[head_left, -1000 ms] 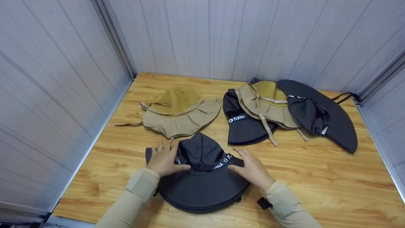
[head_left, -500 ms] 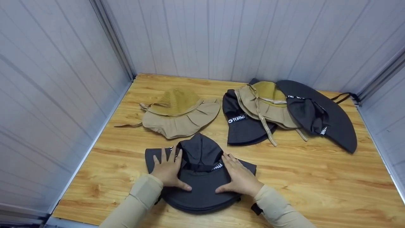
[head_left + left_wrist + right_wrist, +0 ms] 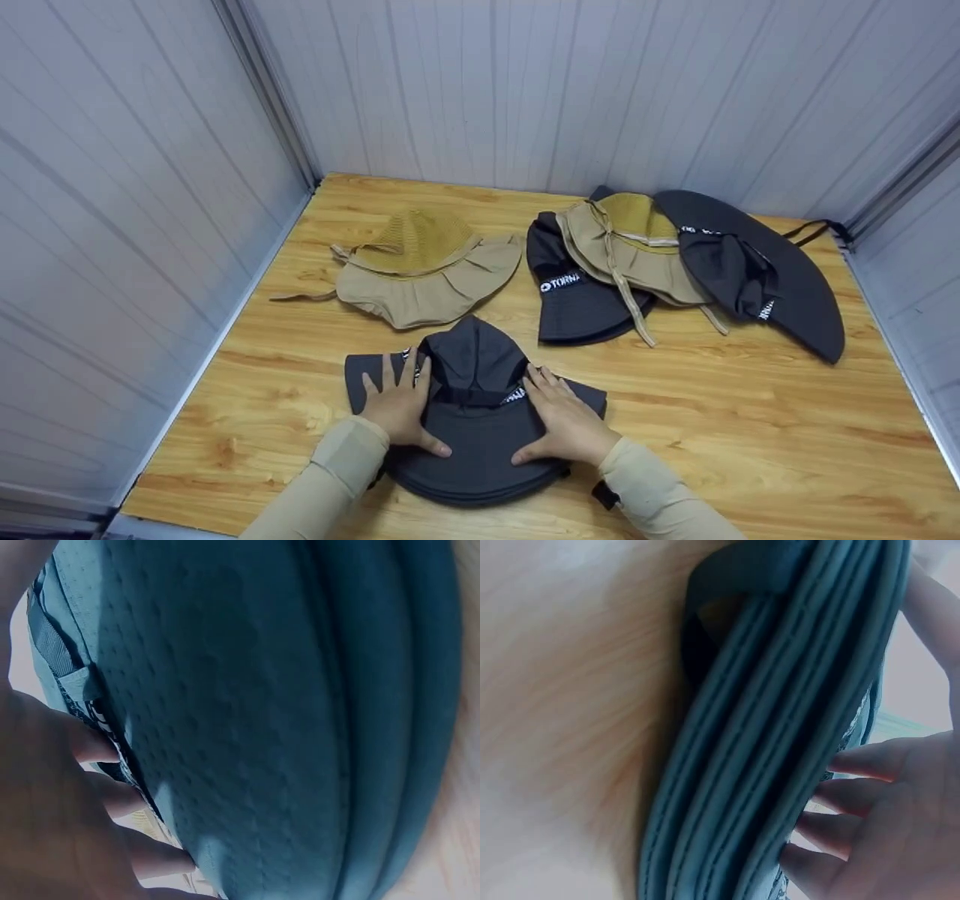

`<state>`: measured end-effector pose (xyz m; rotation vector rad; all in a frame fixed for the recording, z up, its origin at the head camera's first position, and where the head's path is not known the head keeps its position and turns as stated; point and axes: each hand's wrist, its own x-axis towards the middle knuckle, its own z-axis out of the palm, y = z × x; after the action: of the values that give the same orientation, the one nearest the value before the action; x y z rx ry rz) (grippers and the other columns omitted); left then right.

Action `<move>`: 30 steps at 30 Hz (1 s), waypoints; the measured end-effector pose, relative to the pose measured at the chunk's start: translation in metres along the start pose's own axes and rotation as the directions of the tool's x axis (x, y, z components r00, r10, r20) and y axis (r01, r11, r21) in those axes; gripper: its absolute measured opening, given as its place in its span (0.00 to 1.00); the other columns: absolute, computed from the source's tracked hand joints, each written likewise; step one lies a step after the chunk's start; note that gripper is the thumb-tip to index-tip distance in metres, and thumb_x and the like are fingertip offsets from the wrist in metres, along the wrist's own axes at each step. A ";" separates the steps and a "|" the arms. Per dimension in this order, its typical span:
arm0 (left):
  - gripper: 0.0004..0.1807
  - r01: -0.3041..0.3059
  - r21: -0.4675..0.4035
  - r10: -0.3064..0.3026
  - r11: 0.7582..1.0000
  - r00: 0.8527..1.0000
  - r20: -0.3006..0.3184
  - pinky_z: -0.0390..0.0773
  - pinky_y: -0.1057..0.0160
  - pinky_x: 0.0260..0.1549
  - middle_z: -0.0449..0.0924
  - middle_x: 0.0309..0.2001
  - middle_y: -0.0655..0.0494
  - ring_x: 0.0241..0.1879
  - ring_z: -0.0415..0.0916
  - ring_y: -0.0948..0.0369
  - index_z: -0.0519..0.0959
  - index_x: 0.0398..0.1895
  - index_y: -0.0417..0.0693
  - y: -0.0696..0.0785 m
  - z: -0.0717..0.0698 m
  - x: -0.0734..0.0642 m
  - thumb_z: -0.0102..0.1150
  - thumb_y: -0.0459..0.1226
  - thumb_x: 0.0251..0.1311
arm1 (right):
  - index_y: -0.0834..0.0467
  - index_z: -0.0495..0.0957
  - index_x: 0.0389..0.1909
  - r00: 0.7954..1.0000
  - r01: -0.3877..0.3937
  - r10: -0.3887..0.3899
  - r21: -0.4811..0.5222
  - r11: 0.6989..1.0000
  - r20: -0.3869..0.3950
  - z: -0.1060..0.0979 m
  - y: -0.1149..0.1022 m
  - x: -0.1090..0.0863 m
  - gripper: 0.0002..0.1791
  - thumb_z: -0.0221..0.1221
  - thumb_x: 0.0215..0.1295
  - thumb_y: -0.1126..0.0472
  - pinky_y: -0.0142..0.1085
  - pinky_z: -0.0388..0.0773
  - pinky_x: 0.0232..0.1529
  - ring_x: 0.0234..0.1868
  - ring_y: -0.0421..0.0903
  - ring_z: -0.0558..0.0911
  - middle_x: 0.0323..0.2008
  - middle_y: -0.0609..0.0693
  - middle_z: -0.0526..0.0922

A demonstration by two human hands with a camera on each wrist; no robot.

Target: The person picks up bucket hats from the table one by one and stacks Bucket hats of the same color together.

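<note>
A dark grey sun hat lies at the front middle of the table, its wide brim toward the person. Layered brim edges show at its side in the right wrist view. My left hand rests on the brim's left part, fingers spread and straight, thumb pointing inward. On the right part, my right hand lies flat, fingertips at the lettered band beside the crown. The left wrist view shows the dotted brim surface close up beside the left fingers.
Behind lies a beige hat with a mustard mesh crown. At the back right, a dark lettered hat, another beige hat and a wide dark hat overlap. Pale panel walls bound the wooden table.
My right hand has moved left and inward, from the brim's right edge onto the hat beside the crown. My left hand has spread its fingers and shifted slightly right.
</note>
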<state>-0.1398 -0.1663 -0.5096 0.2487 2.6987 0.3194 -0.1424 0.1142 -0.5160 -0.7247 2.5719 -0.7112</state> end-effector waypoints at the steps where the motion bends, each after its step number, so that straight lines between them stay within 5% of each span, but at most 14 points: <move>1: 0.78 0.000 -0.002 0.000 1.000 1.000 0.000 0.37 0.19 0.63 0.32 0.80 0.39 0.75 0.26 0.29 0.43 0.80 0.43 0.000 0.000 0.000 0.77 0.67 0.28 | 0.69 0.51 0.75 1.000 0.000 0.000 0.008 1.000 0.001 0.000 0.000 0.000 0.69 0.76 0.41 0.36 0.56 0.46 0.77 0.78 0.64 0.46 0.78 0.65 0.47; 19: 0.80 0.002 0.016 -0.002 1.000 1.000 -0.012 0.37 0.19 0.62 0.31 0.80 0.39 0.75 0.25 0.29 0.42 0.79 0.42 0.000 0.009 0.005 0.77 0.68 0.27 | 0.70 0.49 0.75 0.999 -0.025 0.021 0.091 0.996 0.048 0.004 0.001 0.002 0.68 0.77 0.43 0.42 0.59 0.37 0.77 0.79 0.65 0.39 0.78 0.65 0.41; 30: 0.79 -0.006 -0.001 0.006 1.000 1.000 -0.021 0.36 0.18 0.62 0.32 0.80 0.38 0.74 0.25 0.29 0.43 0.79 0.41 -0.002 0.013 0.004 0.77 0.67 0.27 | 0.70 0.50 0.75 1.000 0.017 -0.019 0.162 0.987 0.009 0.012 0.010 0.002 0.68 0.78 0.41 0.44 0.60 0.37 0.77 0.79 0.65 0.38 0.78 0.65 0.42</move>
<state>-0.1387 -0.1646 -0.5228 0.2548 2.7191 0.3275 -0.1422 0.1156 -0.5314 -0.6977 2.4653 -0.9077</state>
